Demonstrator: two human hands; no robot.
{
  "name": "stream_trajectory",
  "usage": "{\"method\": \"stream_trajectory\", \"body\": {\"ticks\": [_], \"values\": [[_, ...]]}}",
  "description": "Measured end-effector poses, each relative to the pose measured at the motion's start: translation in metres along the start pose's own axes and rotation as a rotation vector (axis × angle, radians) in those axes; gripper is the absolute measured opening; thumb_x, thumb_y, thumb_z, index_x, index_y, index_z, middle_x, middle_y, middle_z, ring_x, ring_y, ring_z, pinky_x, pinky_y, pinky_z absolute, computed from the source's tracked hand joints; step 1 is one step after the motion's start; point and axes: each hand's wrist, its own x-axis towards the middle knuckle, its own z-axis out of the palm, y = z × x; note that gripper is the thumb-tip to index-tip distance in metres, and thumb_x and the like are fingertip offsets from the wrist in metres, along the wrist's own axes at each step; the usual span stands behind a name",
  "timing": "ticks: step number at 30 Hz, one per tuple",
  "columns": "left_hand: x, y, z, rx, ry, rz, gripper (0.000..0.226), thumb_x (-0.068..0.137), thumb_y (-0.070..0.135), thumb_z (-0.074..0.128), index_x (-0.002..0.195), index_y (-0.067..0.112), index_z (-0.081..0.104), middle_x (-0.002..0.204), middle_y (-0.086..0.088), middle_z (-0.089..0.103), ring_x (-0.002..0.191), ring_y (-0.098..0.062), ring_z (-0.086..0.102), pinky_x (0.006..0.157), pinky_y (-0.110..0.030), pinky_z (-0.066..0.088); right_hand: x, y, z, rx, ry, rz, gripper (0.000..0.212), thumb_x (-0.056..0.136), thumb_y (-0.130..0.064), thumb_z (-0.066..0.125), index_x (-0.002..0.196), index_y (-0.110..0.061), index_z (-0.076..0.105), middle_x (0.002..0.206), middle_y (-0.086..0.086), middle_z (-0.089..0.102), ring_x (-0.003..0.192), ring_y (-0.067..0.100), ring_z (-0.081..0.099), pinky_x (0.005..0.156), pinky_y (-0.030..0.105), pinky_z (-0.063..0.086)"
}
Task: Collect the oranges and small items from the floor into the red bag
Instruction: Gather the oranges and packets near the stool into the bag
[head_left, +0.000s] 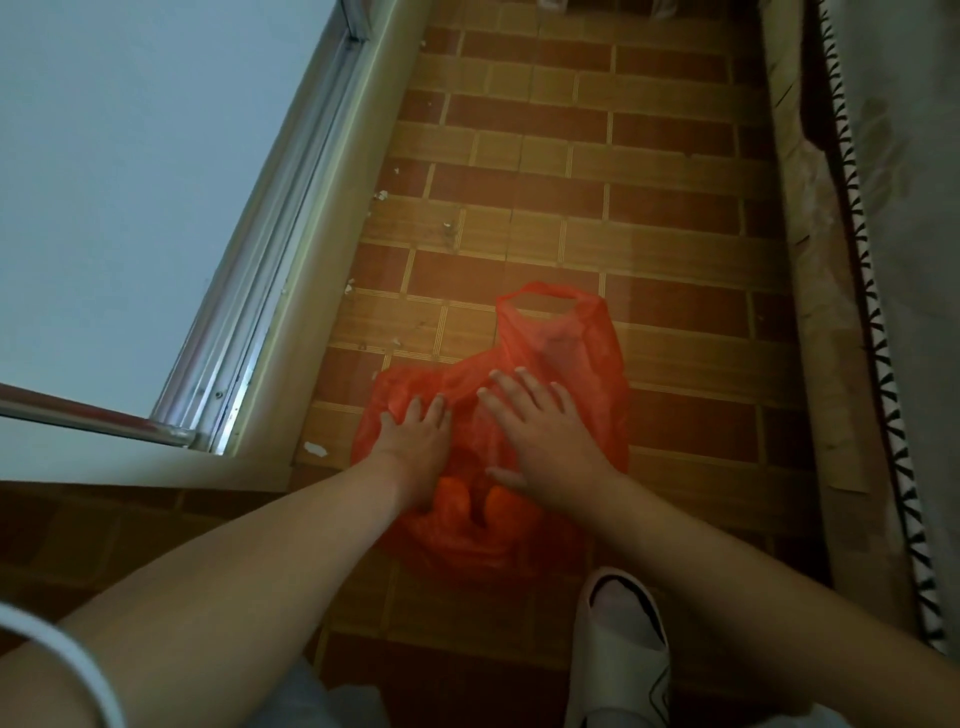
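Fingers (435, 410) of the left hand (415, 447) straight and spread, released, pressing flat on the red bag (561, 358). Right hand (545, 441) same: fingers splayed, palm down on the plastic, grasping nothing. Red bag lies flattened on the tiled floor (649, 208), handle loop at the far end, bulk under both palms. Two oranges (452, 496) show through the thin plastic at the near end, just below the left palm and beside the right thumb. No readable print on the bag. White slipper (623, 639) near right, just short of the bag. Small white scraps (316, 448) on the floor left, along the window sill (311, 291).
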Motion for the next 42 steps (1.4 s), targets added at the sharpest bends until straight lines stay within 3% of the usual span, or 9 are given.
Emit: {"method": "stream_trajectory", "body": {"ticks": [6, 14, 16, 20, 24, 27, 29, 35, 42], "values": [[-0.003, 0.0, 0.011, 0.013, -0.086, -0.058, 0.11, 0.094, 0.032, 0.068, 0.159, 0.009, -0.017, 0.169, -0.012, -0.021, 0.156, -0.042, -0.008, 0.118, -0.067, 0.022, -0.03, 0.059, 0.03, -0.054, -0.416, 0.252, 0.147, 0.058, -0.07, 0.086, 0.164, -0.026, -0.006, 0.173, 0.002, -0.003, 0.159, 0.031, 0.004, 0.124, 0.058, 0.01], [-0.006, 0.005, 0.004, -0.022, -0.074, -0.057, 0.125, 0.085, 0.035, 0.078, 0.159, 0.008, -0.019, 0.169, -0.012, -0.021, 0.156, -0.041, -0.008, 0.119, -0.066, 0.022, -0.077, 0.094, 0.051, 0.068, -0.454, 0.473, 0.139, 0.062, -0.065, 0.087, 0.164, -0.026, 0.001, 0.172, 0.002, 0.0, 0.159, 0.029, 0.001, 0.125, 0.06, 0.007], [-0.005, 0.007, 0.002, -0.001, -0.058, -0.032, 0.129, 0.082, 0.038, 0.08, 0.158, 0.008, -0.02, 0.168, -0.013, -0.021, 0.156, -0.042, -0.008, 0.12, -0.066, 0.021, -0.075, 0.087, 0.043, 0.073, -0.491, 0.564, 0.125, 0.071, -0.054, 0.085, 0.164, -0.021, 0.007, 0.171, 0.006, 0.006, 0.157, 0.032, 0.007, 0.124, 0.059, 0.011], [-0.005, 0.006, -0.002, -0.019, -0.026, -0.008, 0.134, 0.08, 0.041, 0.082, 0.158, 0.008, -0.02, 0.168, -0.012, -0.021, 0.156, -0.041, -0.008, 0.12, -0.064, 0.022, -0.06, 0.05, 0.001, -0.055, -0.678, 0.577, 0.047, 0.093, -0.023, 0.061, 0.139, -0.015, 0.055, 0.146, 0.012, 0.049, 0.135, 0.032, 0.048, 0.111, 0.048, 0.043], [-0.008, 0.001, -0.007, -0.099, 0.015, 0.025, 0.134, 0.078, 0.045, 0.083, 0.159, 0.01, -0.017, 0.169, -0.009, -0.019, 0.157, -0.037, -0.007, 0.121, -0.063, 0.021, -0.026, 0.019, -0.057, 0.027, -0.395, 0.389, 0.022, 0.092, -0.029, 0.062, 0.113, -0.022, 0.064, 0.117, 0.003, 0.068, 0.108, 0.026, 0.067, 0.088, 0.038, 0.053], [-0.012, -0.007, -0.012, -0.205, 0.09, 0.058, 0.136, 0.074, 0.051, 0.085, 0.162, 0.014, -0.012, 0.171, -0.003, -0.014, 0.158, -0.031, -0.005, 0.123, -0.06, 0.019, 0.015, 0.03, -0.075, 0.158, 0.082, 0.297, 0.025, 0.094, -0.03, 0.06, 0.117, -0.022, 0.064, 0.114, -0.001, 0.064, 0.104, 0.022, 0.063, 0.082, 0.033, 0.05], [-0.014, -0.012, -0.012, -0.208, 0.122, 0.098, 0.135, 0.074, 0.052, 0.085, 0.162, 0.017, -0.01, 0.171, 0.0, -0.011, 0.158, -0.029, -0.003, 0.123, -0.059, 0.021, 0.044, 0.05, -0.071, 0.207, 0.23, 0.279, 0.03, 0.095, -0.028, 0.06, 0.123, -0.018, 0.065, 0.117, 0.0, 0.062, 0.108, 0.021, 0.06, 0.082, 0.032, 0.047], [-0.025, -0.015, -0.003, -0.155, 0.086, 0.214, 0.13, 0.076, 0.054, 0.083, 0.163, 0.02, -0.008, 0.171, 0.004, -0.009, 0.158, -0.026, 0.002, 0.123, -0.057, 0.02, 0.115, 0.11, -0.035, 0.222, 0.028, 0.448, 0.048, 0.1, -0.035, 0.061, 0.143, -0.014, 0.053, 0.141, 0.005, 0.052, 0.13, 0.029, 0.051, 0.105, 0.04, 0.045], [-0.034, -0.029, -0.008, -0.283, 0.151, 0.188, 0.128, 0.077, 0.054, 0.082, 0.163, 0.022, -0.007, 0.171, 0.006, -0.007, 0.158, -0.022, 0.002, 0.124, -0.053, 0.023, 0.142, 0.124, 0.016, 0.2, -0.209, 0.719, 0.072, 0.086, -0.055, 0.071, 0.137, -0.007, 0.052, 0.138, 0.015, 0.053, 0.122, 0.037, 0.056, 0.099, 0.043, 0.053]]}}
